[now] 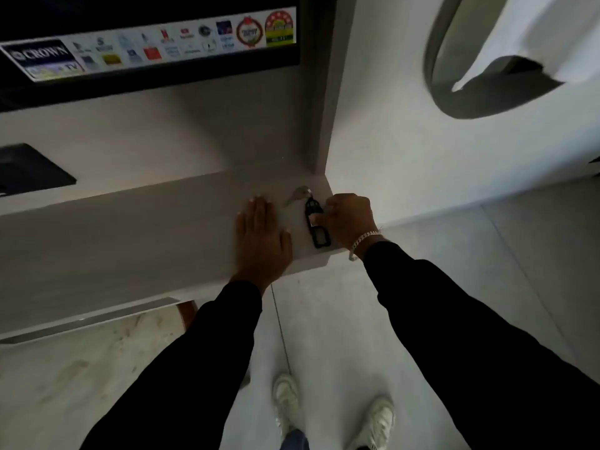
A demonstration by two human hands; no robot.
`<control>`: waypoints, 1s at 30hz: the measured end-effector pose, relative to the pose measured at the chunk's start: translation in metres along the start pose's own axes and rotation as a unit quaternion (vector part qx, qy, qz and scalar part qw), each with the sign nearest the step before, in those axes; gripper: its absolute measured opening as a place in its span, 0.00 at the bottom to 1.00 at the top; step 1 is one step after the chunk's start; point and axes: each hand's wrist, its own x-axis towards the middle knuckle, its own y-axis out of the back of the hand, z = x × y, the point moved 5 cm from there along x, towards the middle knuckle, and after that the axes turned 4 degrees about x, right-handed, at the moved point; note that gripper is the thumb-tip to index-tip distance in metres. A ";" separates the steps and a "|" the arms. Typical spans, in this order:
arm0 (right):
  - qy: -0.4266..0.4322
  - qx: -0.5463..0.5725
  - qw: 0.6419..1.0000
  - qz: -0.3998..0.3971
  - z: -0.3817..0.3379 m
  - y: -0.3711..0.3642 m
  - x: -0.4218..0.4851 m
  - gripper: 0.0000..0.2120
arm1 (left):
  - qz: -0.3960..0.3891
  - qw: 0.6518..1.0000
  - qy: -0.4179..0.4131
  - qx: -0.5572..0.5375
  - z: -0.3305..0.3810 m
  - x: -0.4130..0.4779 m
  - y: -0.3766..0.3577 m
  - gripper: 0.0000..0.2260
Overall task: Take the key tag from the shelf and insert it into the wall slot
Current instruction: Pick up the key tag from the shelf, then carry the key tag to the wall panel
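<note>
A black rectangular key tag (317, 228) lies near the right end of a pale grey shelf (162, 228), with a silver key (298, 194) attached at its far end. My right hand (349, 219) rests on the tag's right side, fingers curled, thumb pressing its middle. The tag still lies flat on the shelf. My left hand (261, 237) lies flat on the shelf just left of the tag, fingers together, holding nothing. No wall slot is in view.
A television (146, 47) with a sticker strip hangs above the shelf. A dark flat object (29, 170) sits on the shelf at far left. A wall corner (324, 125) rises behind the tag. An oval mirror (503, 56) hangs at the upper right. Tiled floor and my shoes lie below.
</note>
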 end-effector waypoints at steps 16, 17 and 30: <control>-0.133 0.395 0.905 -0.083 0.017 0.011 -0.008 0.13 | -0.014 1.000 -0.013 0.012 -0.001 0.009 -0.001 0.32; -0.134 0.419 0.893 -0.098 0.017 0.018 -0.013 0.13 | -0.016 1.000 -0.020 0.002 0.000 0.009 0.001 0.31; -0.017 0.485 0.865 -0.127 0.030 0.165 -0.092 0.05 | 0.079 0.978 -0.177 -0.078 0.154 -0.007 0.084 0.29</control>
